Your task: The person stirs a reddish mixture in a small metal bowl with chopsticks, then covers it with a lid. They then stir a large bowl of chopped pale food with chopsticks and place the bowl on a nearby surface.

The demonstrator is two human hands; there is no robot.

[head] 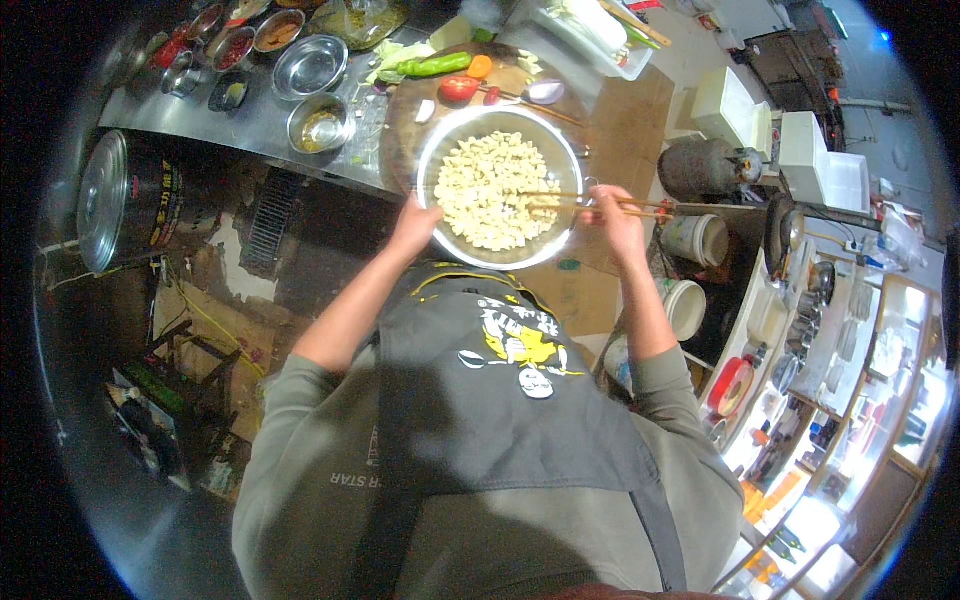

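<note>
A large round metal bowl (501,262) holds many small pale-yellow cubes (495,187); what food they are I cannot tell. My left hand (417,226) grips the bowl's rim at its left side. Long wooden chopsticks (637,207) are in my right hand (611,217), just right of the rim, and their tips reach into the cubes. Beyond the bowl lies a round wooden chopping board (405,127), with a green chili pepper (439,64), a cut tomato (458,88), a carrot piece (479,67) and a purple onion piece (546,91) on it.
On the steel counter (247,124) at upper left stand an empty-looking metal bowl (310,67), a smaller bowl with some contents (320,124) and several ingredient bowls. A plastic tub (634,64) stands at upper right. Right of me are a gas cylinder (697,171), white buckets (684,309) and shelves.
</note>
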